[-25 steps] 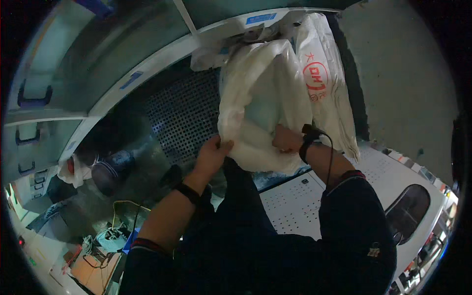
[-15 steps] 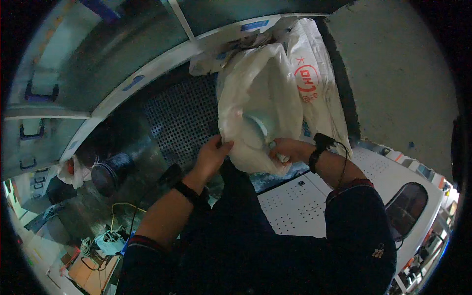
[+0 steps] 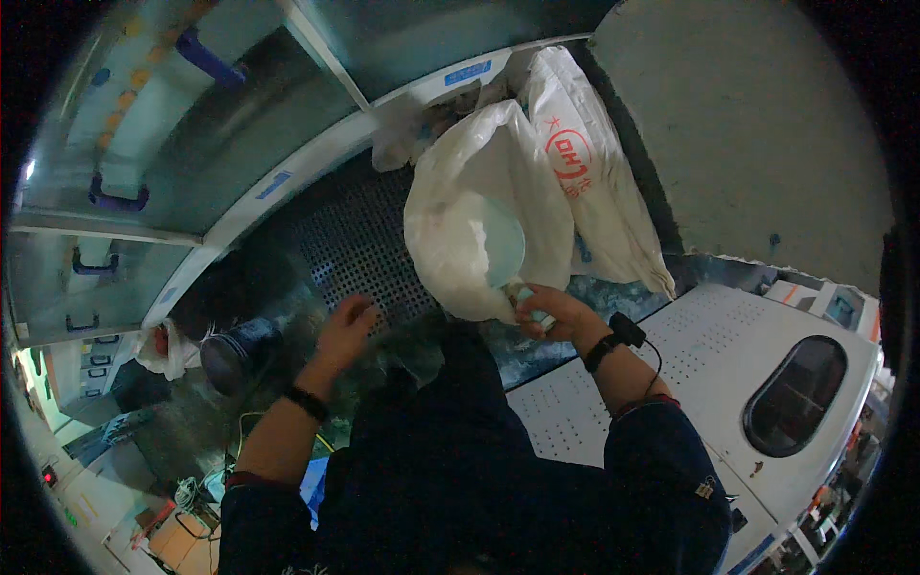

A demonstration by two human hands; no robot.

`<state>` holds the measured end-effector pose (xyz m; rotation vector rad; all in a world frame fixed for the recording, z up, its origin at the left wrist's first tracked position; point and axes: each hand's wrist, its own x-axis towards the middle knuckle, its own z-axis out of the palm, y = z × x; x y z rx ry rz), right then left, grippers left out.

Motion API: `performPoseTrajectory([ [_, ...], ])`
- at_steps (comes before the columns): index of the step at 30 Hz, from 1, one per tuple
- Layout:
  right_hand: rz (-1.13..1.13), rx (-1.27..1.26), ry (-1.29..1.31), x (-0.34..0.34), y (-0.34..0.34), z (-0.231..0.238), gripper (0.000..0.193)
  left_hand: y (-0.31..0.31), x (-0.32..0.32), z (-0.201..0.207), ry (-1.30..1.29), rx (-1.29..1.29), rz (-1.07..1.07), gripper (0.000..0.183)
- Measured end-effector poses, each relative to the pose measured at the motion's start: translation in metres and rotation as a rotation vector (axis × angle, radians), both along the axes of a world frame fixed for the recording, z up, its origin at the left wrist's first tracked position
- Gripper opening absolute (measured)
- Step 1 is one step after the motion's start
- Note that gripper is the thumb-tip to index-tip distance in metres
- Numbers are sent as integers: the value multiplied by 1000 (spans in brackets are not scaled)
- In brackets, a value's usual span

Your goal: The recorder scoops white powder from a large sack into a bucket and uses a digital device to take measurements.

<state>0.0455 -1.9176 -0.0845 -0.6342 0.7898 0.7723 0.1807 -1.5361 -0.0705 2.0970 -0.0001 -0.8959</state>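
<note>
A large whitish plastic sack (image 3: 441,240) stands with its mouth open in front of me. Inside it lies a pale green scoop (image 3: 508,235) with a rounded bowl, and some whitish material shows beside the bowl. My right hand (image 3: 558,312) is closed around the scoop's short handle at the sack's near rim. Away from the sack, to its lower left, my left hand (image 3: 347,326) hangs in the air with nothing in it, fingers loosely curled and apart.
Beside the sack leans a white sack with red print (image 3: 585,163). A perforated dark mat (image 3: 355,244) covers floor to the left, near a dark bucket (image 3: 235,355). Glass-fronted cabinets (image 3: 259,125) line the far left. A white perforated machine panel (image 3: 661,355) is at right.
My left hand has let go of the sack's rim and moved left. The right hand keeps the scoop's handle, and more of the scoop's bowl now shows.
</note>
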Motion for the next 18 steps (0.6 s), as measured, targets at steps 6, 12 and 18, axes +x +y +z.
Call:
performPoseTrajectory([
  [6, -154, 134, -140, -24, -22, -4, 33, 123, -27, 47, -49, 366, 7, 42],
  [12, -168, 137, -212, -2, -22, 51, 30, 241, -99, 51, -118, 294, 257, 41],
  [18, -122, 216, -337, 34, 7, 103, 31, 275, -162, 60, -35, 105, 547, 37],
])
